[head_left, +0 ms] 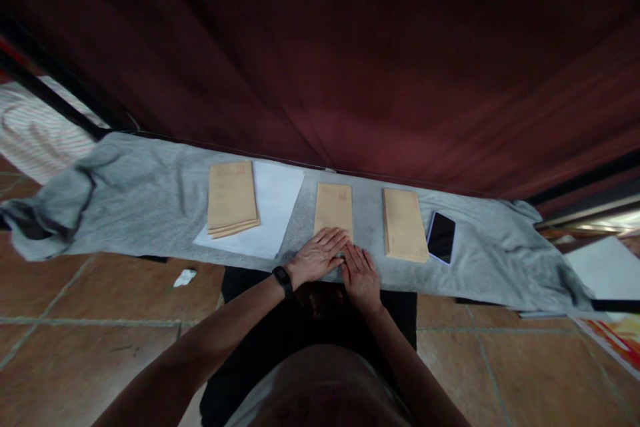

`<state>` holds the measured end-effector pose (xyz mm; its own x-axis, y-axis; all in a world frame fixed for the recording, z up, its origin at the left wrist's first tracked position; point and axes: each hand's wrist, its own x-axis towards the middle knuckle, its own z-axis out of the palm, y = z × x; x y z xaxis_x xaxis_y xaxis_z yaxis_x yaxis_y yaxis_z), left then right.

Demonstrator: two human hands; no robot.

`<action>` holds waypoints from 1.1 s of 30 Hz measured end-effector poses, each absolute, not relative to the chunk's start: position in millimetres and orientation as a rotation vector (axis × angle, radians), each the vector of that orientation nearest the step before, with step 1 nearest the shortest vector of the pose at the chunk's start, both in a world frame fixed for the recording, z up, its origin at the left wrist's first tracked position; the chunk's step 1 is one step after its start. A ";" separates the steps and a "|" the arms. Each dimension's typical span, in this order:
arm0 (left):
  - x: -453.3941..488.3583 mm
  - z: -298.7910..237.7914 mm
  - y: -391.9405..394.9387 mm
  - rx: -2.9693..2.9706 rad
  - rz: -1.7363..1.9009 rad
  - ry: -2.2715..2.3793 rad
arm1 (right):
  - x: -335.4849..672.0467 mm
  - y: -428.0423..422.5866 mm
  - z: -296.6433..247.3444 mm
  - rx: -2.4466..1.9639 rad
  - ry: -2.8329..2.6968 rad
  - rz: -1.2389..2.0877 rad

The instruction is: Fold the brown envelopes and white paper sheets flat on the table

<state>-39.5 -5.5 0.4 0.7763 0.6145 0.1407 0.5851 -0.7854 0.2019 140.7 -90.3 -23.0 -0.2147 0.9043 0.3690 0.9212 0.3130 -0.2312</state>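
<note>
A brown paper envelope lies lengthwise in front of me on a grey cloth. My left hand rests flat across its near end, fingers stretched toward the right. Beside it my right hand lies with fingers extended, the tips at the envelope's near right corner and close to the left fingers. The envelope's near edge is hidden under the hands. To the left, a stack of brown envelopes sits on white paper. On the right lies another stack of brown envelopes.
A phone with a dark screen lies right of the right-hand stack. The grey cloth covers a narrow surface, with a dark red curtain behind it. A crumpled white scrap is on the tiled floor.
</note>
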 end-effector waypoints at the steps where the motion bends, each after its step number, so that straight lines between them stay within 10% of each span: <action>1: -40.2 1.2 -6.9 2.817 0.293 0.963 | 140.8 -90.5 -22.6 -1.618 -2.156 -0.050; 33: -87.2 -1.4 -32.8 2.841 0.310 1.142 | 146.5 -82.1 -16.4 -1.688 -1.988 0.164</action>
<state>-87.2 -32.8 -1.4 0.7048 0.6908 0.1616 0.6778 -0.7229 0.1340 146.5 -82.1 -16.4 -0.0856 0.9475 0.3081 0.8843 0.2148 -0.4147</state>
